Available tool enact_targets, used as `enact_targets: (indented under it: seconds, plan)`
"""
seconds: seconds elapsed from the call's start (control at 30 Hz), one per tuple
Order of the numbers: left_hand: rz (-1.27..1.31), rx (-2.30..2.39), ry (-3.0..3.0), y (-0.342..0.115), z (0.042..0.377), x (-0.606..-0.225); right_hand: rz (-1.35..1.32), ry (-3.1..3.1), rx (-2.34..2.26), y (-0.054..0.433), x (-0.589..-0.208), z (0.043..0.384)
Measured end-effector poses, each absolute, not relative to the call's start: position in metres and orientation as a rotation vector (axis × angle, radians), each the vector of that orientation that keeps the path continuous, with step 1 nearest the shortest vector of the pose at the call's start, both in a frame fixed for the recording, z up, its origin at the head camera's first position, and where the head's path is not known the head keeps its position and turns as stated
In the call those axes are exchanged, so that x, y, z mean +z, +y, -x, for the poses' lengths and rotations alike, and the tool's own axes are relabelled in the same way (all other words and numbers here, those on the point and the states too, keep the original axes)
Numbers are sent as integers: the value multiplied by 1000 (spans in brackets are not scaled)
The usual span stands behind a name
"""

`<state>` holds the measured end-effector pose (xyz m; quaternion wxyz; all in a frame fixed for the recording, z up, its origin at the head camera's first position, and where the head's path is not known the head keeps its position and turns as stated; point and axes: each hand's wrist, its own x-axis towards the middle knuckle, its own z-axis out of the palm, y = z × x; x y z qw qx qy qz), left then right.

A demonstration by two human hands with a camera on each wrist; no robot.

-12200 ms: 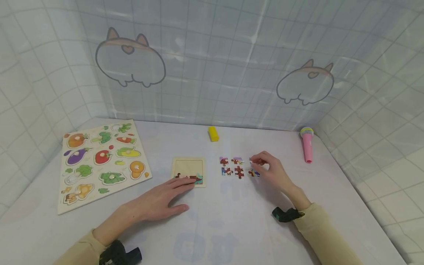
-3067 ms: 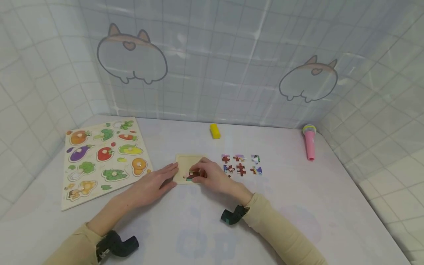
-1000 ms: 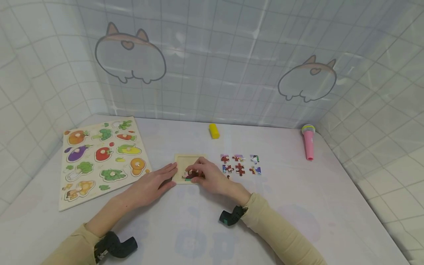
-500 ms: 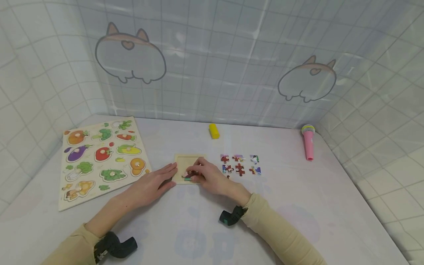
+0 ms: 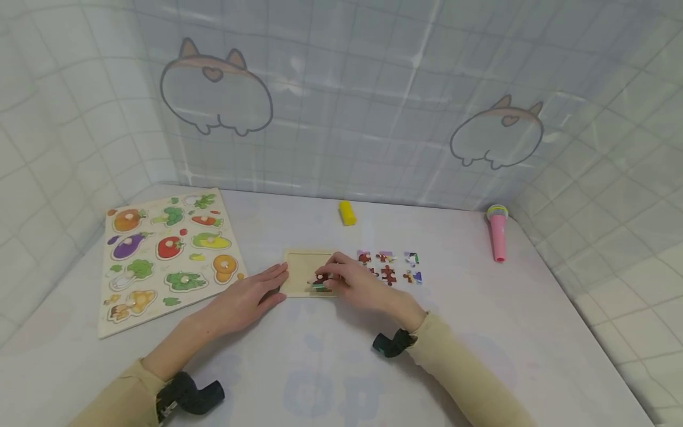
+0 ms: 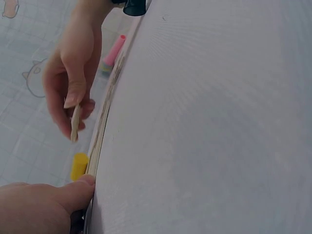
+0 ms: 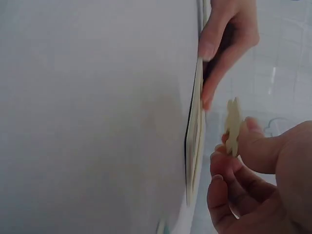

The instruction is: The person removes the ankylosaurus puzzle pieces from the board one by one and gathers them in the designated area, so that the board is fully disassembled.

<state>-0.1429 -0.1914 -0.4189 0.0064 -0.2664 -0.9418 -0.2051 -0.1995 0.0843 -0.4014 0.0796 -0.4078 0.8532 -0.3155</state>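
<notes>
A small square wooden puzzle tray (image 5: 299,274) lies on the table in the head view. My left hand (image 5: 242,302) rests along its left side, fingers fairly straight and thumb at the near left corner. Over the tray's right part, my right hand (image 5: 361,286) pinches a jigsaw piece (image 5: 321,282) between thumb and fingers. Both wrist views show that piece edge-on, raised off the tray. To the right lie several loose jigsaw pieces (image 5: 388,274) in rows, partly hidden by the right hand.
A large vegetable peg puzzle board (image 5: 173,261) lies at the left. Behind the tray is a yellow block (image 5: 347,213). A pink toy microphone (image 5: 498,237) lies at the far right. Tiled-pattern sheeting (image 5: 341,118) walls the table's back and sides.
Twelve seconds ago my right hand was at the loose pieces and my left lay over the tray. Since half a second ago, the right hand has shifted right, carrying the jigsaw piece.
</notes>
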Motion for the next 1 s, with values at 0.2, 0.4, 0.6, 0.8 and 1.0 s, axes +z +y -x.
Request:
enact_targets:
  seconds: [0.2, 0.4, 0.6, 0.8, 1.0]
  plan:
    - [840, -635, -2932, -190, 143, -419, 1179, 2665, -945, 125, -400, 198]
    - [821, -630, -2939, -191, 142, -418, 1139, 2750, -962, 164, -398, 193]
    - [822, -640, -2948, -192, 142, -417, 1088, 2794, -952, 195, -396, 187]
    - [818, -634, -2939, -191, 143, -416, 1066, 2794, -944, 213, -400, 183]
    - [816, -630, -2957, -191, 143, -417, 1100, 2752, -915, 219, -407, 182]
